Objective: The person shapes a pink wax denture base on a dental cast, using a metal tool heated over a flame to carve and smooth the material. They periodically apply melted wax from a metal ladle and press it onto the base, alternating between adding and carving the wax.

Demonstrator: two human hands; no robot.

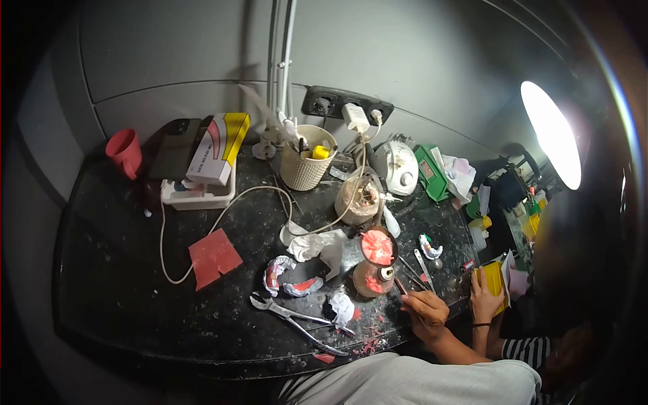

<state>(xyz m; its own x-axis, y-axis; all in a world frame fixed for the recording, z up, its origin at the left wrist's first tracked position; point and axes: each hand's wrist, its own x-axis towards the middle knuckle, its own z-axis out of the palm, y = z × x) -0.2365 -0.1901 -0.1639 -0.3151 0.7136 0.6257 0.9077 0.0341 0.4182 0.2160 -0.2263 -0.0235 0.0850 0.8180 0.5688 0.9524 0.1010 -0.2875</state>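
Observation:
My right hand [426, 312] reaches in from the lower right, fingers closed around a thin, brownish tool handle [401, 286]; the tool's working end is hard to make out. Just left of it stands a small glass burner [368, 282] with a metal neck. Close behind is a round, dark-rimmed pan [376, 247] of pink wax. Thin metal instruments [424, 268] lie beyond my fingers. To the left are a crumpled white lump [341, 309], long-handled pliers [291, 313] and two arch-shaped dental pieces [303, 287] with pink on them. My left hand is out of view.
A co-worker's hand [484, 300] holds a yellow object [498, 287] at right. A pink sheet [214, 259] and white cable [251, 190] lie left. Behind stand a cup of tools [307, 169], a glove box [219, 150], a red mug [125, 152] and a bright lamp [550, 135].

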